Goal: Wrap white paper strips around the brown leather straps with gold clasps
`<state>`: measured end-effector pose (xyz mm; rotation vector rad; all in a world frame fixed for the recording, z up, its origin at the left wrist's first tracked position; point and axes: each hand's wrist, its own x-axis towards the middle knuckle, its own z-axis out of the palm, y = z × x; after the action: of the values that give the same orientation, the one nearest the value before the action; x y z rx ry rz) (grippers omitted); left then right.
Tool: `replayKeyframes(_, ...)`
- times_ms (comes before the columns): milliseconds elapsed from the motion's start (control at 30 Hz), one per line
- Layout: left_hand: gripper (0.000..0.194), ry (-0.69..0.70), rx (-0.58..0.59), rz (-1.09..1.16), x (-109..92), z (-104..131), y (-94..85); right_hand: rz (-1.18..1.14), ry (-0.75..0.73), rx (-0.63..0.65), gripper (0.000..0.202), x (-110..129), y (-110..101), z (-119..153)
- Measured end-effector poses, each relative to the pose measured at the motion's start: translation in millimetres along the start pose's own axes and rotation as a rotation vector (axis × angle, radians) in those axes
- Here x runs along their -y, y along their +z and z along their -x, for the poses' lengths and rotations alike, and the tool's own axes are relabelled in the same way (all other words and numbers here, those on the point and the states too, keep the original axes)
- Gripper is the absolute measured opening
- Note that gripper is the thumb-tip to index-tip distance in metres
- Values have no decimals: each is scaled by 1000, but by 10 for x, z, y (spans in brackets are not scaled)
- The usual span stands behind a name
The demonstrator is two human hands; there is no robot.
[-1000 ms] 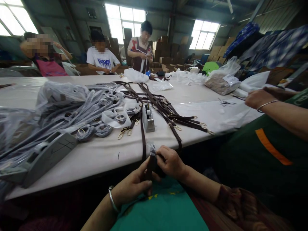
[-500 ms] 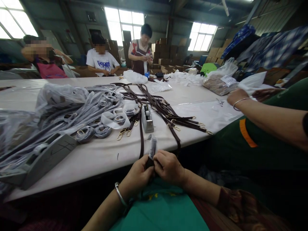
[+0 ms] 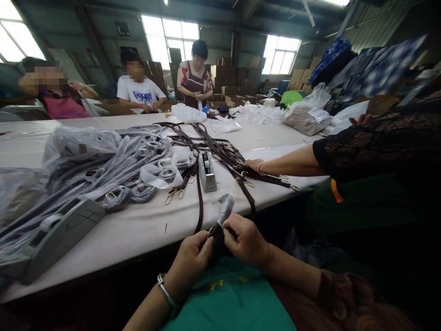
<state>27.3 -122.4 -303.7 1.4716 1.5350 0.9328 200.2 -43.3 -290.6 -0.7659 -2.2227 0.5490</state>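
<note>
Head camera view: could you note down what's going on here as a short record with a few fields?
Left hand: grip closed on the end of a dark brown strap, below the table edge
Right hand: pinching the clear plastic wrap at that strap end
Table: long, white
Near the strap: small tape dispenser; loose brown straps with gold clasps
Left side: wrapped straps in plastic; large tape dispenser
Co-worker's hand: resting on the loose straps
Far side: three people at work
</note>
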Motion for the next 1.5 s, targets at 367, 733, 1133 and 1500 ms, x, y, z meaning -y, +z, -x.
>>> replayKeyframes(367, 27, 337, -193, -592, -162, -89, 112, 89, -16, -65, 13, 110, -99, -14)
replayKeyframes(733, 33, 40, -11, 202, -154, -104, 26, 1, -37, 5, 13, 138, -96, -22)
replayKeyframes(1133, 22, 248, -88, -721, -217, -153, -51, 135, -146, 53, 12, 143, -46, -68)
replayKeyframes(1500, 39, -60, 368, 274, -72, -27, -255, -142, 67, -3, 12, 24, -149, -75)
